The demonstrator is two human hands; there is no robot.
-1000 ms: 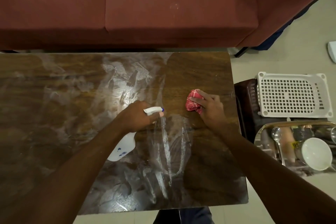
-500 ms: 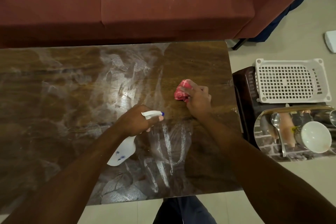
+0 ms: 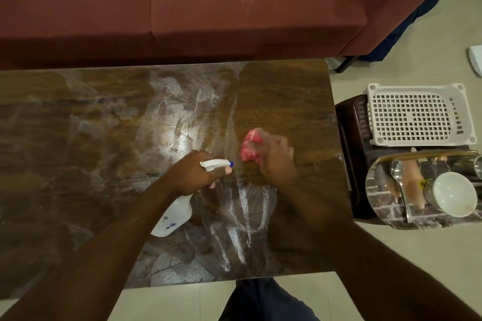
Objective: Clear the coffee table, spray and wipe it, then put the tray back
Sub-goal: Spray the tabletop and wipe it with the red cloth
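Sofa [image 3: 182, 8] cushions, maroon, run along the far side of the tabletop [image 3: 78, 138], whose wood is streaked with wet smears. Off its right end the tray [image 3: 383, 207] sits on a dark stool [image 3: 352, 122] beside a white basket [image 3: 417, 114], carrying a bowl [image 3: 453, 194] and spoon [image 3: 397, 177]. The left hand [image 3: 193, 177] is wrapped round the spray bottle [image 3: 174, 214], nozzle pointing right. The right hand [image 3: 276, 161], blurred, clutches a red cloth [image 3: 250, 148] on the tabletop just beyond the nozzle.

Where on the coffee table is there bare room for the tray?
The coffee table is bare across its whole left half, sofa side to near edge, though streaked. The right end is crowded: left hand gripping the spray bottle, right hand holding the pink cloth.
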